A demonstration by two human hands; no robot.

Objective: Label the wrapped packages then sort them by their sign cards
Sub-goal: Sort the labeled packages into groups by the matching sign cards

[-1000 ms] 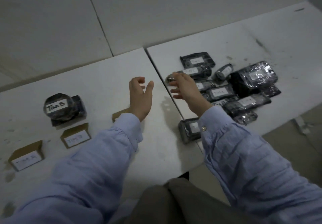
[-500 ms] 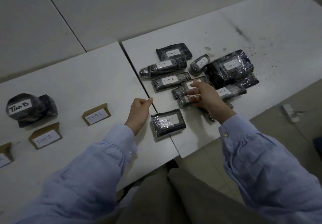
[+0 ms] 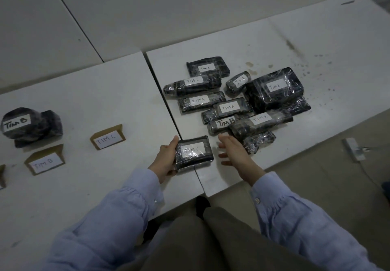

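**Sorting barely begun**

The left hand grips the "TIM C" package at the counter seam, fingers curled round its end. The right hand hovers just beside it, fingers spread. Only a "TIM B" package sits behind the TIM B sign card. The TIM C sign card has none, and the mostly labelled pile awaits sorting.

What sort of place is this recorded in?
Probably a plain indoor room set up as a makeshift sorting station: two white tables pushed together, folded cardboard sign cards marked TIM B and TIM C, and a pile of black wrapped packages with handwritten labels.
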